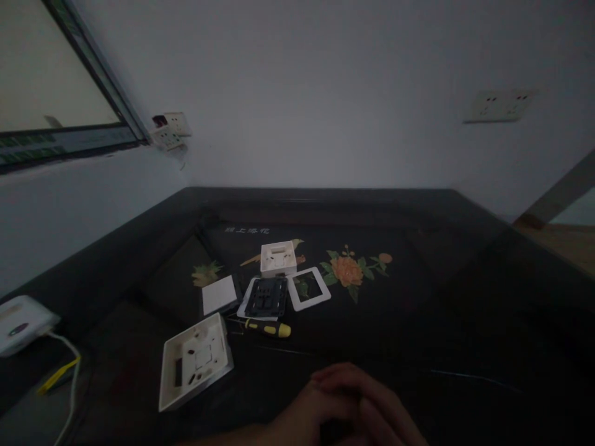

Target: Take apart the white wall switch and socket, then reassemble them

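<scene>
At the bottom edge my left hand [304, 409] and my right hand [376, 399] are folded together, fingers curled and closed against each other. No object shows in either, though part of both is dark or cut off. Nearest to them lies a screwdriver [269, 327] with a yellow and black handle. Left of it a large white wall-switch back box [198, 359] lies with its hollow side up. Beyond the screwdriver are a black mounting frame [267, 296] on a white plate, a white cover frame [317, 288], a white switch panel [220, 295] and a smaller white back box [278, 259].
The glossy black table [418, 328] bears a printed flower [348, 271] and stands against the wall. A white device [23, 325] with a cable [74, 384] sits at the left edge, near a yellow strip [58, 376]. Wall sockets [501, 105] are at the right.
</scene>
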Demonstrator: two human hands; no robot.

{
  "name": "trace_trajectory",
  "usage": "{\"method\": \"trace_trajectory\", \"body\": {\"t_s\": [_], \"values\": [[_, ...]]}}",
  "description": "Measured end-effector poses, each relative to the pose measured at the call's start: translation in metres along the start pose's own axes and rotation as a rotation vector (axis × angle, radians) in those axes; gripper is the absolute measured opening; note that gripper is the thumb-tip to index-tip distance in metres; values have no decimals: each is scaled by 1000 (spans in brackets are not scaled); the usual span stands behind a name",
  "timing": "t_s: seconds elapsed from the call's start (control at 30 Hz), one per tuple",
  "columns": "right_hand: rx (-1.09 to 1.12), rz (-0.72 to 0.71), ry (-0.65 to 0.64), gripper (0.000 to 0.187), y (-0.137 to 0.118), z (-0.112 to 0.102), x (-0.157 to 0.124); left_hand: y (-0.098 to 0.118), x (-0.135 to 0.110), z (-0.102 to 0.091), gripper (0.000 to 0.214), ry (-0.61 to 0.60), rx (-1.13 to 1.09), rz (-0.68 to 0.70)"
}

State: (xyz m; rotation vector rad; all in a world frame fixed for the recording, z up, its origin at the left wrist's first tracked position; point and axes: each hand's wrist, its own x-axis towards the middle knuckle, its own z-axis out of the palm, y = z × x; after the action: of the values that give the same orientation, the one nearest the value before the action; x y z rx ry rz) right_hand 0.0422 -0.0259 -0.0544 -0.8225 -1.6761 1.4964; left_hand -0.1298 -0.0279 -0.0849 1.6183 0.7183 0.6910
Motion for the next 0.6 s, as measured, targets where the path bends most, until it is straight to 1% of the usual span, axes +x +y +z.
{"method": "trace_trajectory", "body": {"t_s": [0.07, 0.17, 0.23, 0.37, 0.5, 0.6], "values": [[-6, -53, -56, 39, 5, -1, 1, -2, -4, -4, 33, 2, -69, -52], [-16, -123, -159, 40, 8, -1, 5, -10, -5, -2, 27, -96, -132, -144], [-12, -166, -203, 41, 8, -1, 7, -16, -2, 2, 23, -149, -142, -194], [-19, -184, -201, 38, 8, 0, 7, -17, -1, 3, 19, -200, -117, -222], [-53, -255, -208, 45, 13, 1, 9, -13, -4, -1, 26, -214, -61, -225], [-99, -201, -211, 49, 9, 2, 10, -12, -7, -4, 23, -197, -1, -221]]}}
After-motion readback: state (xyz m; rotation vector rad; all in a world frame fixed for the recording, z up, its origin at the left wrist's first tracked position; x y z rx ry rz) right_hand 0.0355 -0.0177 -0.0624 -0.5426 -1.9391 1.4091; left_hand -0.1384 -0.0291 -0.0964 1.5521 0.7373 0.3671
